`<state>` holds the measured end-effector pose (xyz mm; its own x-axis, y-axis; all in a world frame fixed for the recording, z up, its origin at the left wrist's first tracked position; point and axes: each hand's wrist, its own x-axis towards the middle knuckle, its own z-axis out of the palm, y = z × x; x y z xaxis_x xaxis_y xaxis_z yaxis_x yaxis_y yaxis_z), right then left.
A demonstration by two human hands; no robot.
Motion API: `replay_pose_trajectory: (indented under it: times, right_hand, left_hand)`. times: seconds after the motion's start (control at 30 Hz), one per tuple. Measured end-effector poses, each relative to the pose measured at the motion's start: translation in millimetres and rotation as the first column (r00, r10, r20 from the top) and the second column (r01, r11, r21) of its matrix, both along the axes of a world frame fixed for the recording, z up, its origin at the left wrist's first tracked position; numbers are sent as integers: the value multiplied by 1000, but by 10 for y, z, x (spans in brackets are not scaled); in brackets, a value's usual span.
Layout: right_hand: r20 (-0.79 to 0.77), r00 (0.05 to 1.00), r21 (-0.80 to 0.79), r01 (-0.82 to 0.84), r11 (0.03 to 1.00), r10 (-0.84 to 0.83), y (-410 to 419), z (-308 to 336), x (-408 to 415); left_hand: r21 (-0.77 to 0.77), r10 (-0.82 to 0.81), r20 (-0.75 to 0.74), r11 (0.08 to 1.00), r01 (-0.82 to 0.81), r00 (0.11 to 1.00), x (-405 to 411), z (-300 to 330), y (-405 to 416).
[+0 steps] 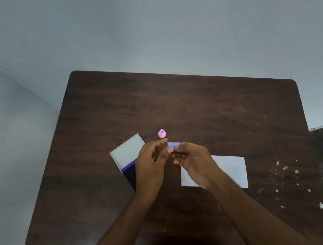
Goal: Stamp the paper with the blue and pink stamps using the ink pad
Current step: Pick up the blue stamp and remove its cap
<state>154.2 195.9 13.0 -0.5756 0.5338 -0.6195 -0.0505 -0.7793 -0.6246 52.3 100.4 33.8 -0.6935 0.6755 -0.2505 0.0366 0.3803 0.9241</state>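
A small blue stamp (172, 145) is held above the table between the fingertips of both hands. My left hand (153, 165) pinches it from the left, and my right hand (195, 161) grips it from the right. The pink stamp (162, 133) stands upright on the table just beyond my hands. The ink pad (128, 152) lies open at the left, its white lid raised and a strip of blue pad showing under my left hand. A white sheet of paper (232, 167) lies at the right, partly covered by my right wrist.
The dark wooden table (196, 105) stands against a pale wall. White flecks (294, 172) dot its right side. A dark floor shows at the far right, beyond the table's edge.
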Motion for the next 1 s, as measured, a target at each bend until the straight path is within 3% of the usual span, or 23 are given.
replay_pose_trajectory:
  times: [0.13, 0.37, 0.8, 1.0]
  right_hand:
    - [-59, 998, -70, -32, 997, 28, -23, 33, 73]
    - [-137, 987, -206, 58, 977, -87, -16, 43, 154]
    - [-258, 957, -212, 75, 974, -130, -61, 33, 207]
    - [-227, 963, -197, 102, 975, -146, -86, 15, 230]
  left_hand:
    - [18, -9, -22, 1000, 9, 1000, 11, 37, -19]
    - [6, -133, -251, 990, 139, 959, 60, 126, -7]
    - [105, -75, -290, 989, 109, 954, 137, 176, 7]
    - [85, -96, -301, 988, 127, 949, 146, 180, 23]
